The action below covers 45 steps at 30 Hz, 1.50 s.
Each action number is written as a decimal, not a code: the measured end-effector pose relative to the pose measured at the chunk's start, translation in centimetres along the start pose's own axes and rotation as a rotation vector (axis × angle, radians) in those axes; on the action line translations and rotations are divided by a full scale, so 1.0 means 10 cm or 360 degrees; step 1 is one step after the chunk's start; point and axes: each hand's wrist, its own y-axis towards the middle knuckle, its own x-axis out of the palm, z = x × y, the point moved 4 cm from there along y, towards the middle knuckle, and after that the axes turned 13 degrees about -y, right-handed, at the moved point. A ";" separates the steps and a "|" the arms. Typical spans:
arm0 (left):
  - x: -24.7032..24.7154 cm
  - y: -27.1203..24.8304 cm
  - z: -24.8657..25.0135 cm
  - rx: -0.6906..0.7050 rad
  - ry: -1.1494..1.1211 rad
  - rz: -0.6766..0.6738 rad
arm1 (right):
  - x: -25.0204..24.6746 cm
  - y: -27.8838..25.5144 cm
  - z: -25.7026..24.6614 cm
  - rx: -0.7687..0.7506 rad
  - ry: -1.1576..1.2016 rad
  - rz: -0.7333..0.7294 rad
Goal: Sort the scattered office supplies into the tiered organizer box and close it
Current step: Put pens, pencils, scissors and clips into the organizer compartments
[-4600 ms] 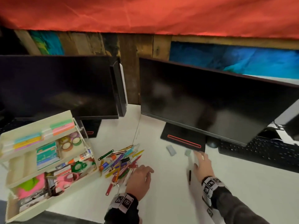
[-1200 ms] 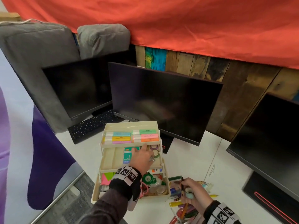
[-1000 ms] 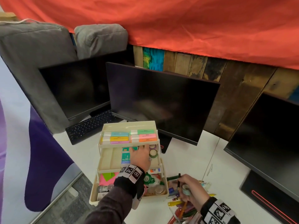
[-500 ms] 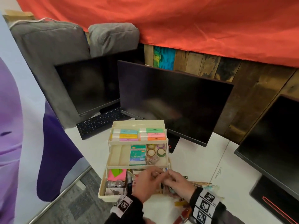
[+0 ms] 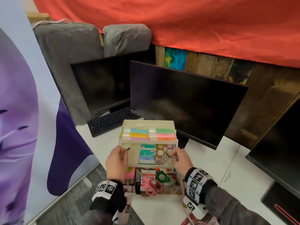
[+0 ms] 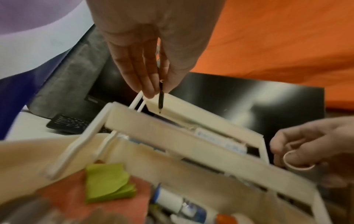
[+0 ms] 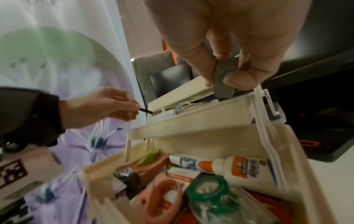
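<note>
The cream tiered organizer box [image 5: 148, 122] stands open on the white desk, its three tiers stepped back. My left hand [image 5: 124, 151] pinches a thin black pencil [image 6: 161, 97] over the bare left part of the middle tier [image 5: 134, 154]. My right hand [image 5: 173, 157] pinches a small grey tape roll [image 7: 223, 78] at that tier's right end, beside several washi tape rolls [image 5: 164, 149] and a staples box [image 5: 146, 154]. Coloured packs [image 5: 148, 134] fill the top tier. The bottom tier holds pink scissors [image 5: 151, 186], a glue bottle [image 7: 241, 167] and green sticky notes [image 6: 107, 183].
Two dark monitors [image 5: 183, 101] and a black keyboard [image 5: 110, 120] stand right behind the box. A third monitor [image 5: 279, 143] is at the right. A purple banner [image 5: 24, 127] and the desk's edge lie at the left. Loose supplies [image 5: 201, 219] sit under my right forearm.
Both hands have left the bottom tier, where they were together, and moved apart up to the middle tier. The left now holds the pencil, the right keeps the tape roll.
</note>
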 end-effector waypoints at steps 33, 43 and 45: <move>0.01 -0.18 -0.14 0.0227 0.0716 -0.0185 | 0.06 0.14 -0.05 -0.0502 -0.0859 0.0030; 0.03 -0.40 -0.13 0.0274 0.0704 -0.0308 | 0.01 0.12 -0.04 -0.0556 -0.0922 0.0062; 0.08 -0.44 -0.09 0.0306 0.0670 -0.0339 | 0.02 0.06 -0.10 -0.0619 -0.1064 0.0117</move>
